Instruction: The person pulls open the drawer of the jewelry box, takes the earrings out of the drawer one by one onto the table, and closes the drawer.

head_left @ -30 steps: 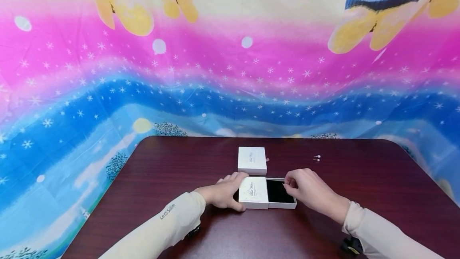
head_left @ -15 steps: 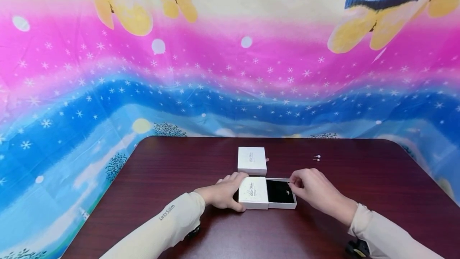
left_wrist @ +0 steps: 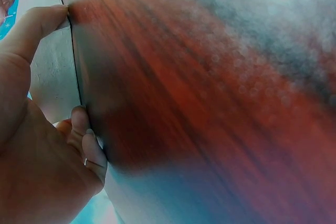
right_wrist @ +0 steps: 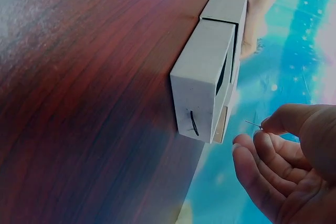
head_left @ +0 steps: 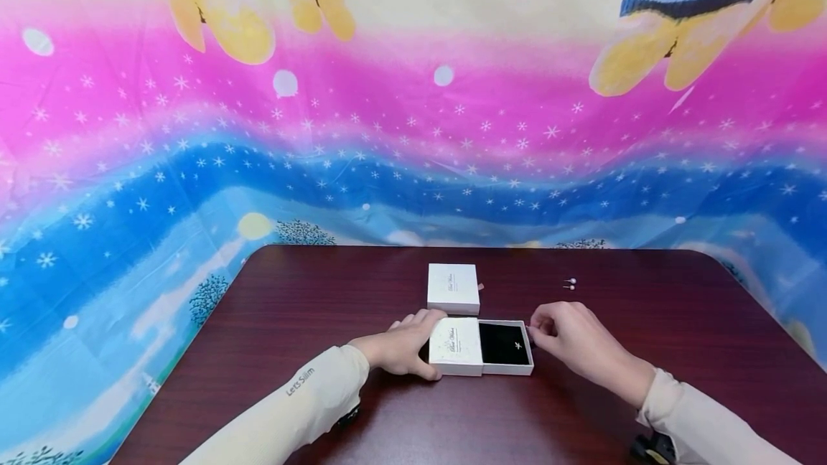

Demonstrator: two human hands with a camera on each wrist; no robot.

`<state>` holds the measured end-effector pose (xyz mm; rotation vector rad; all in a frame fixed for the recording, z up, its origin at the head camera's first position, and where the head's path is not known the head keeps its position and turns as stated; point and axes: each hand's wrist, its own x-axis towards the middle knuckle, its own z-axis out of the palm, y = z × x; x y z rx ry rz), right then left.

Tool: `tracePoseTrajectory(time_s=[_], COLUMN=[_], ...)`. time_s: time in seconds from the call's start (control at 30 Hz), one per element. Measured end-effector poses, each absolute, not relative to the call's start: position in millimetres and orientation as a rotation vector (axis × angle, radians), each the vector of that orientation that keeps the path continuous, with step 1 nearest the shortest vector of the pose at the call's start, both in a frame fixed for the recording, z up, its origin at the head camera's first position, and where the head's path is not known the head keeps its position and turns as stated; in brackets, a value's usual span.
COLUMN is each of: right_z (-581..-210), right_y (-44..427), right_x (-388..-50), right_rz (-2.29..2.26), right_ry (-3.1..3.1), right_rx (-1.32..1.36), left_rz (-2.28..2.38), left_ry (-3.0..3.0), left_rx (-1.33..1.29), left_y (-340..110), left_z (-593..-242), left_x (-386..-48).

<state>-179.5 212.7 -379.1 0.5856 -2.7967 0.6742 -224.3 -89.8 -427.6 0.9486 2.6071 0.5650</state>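
A white drawer-style jewelry box [head_left: 455, 343] lies on the table, its black-lined drawer [head_left: 500, 339] pulled out to the right. My left hand [head_left: 400, 346] grips the box's sleeve, thumb on the near side and fingers on the far side. On the black lining, near the right end, sits a small star-shaped earring [head_left: 518, 345]. My right hand [head_left: 578, 336] is just right of the drawer. In the right wrist view its thumb and forefinger pinch a small earring with a thin pin [right_wrist: 253, 124]; the fingers hide its head.
A second white box [head_left: 454, 287], closed, with a small tab on its right side, stands behind the first. Two pearl stud earrings [head_left: 571, 283] lie on the dark red table [head_left: 336, 285] at the back right. A patterned cloth [head_left: 413, 128] hangs behind the table.
My right hand has drawn back to the right, from over the drawer to beyond its end. The star-shaped earring in the drawer has come into view. My left hand has stayed still.
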Motion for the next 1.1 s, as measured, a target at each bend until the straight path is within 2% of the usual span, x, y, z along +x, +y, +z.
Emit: tracePoseTrajectory(time_s=[1.1], right_z=[-380], right_y=[249], right_x=[-181], right_rz=[0.656], right_ry=[-2.820], right_rx=[0.441], left_rz=[0.585], left_ry=[2.595], left_rx=[0.951], left_y=[-90], left_z=[-428], left_x=[-224])
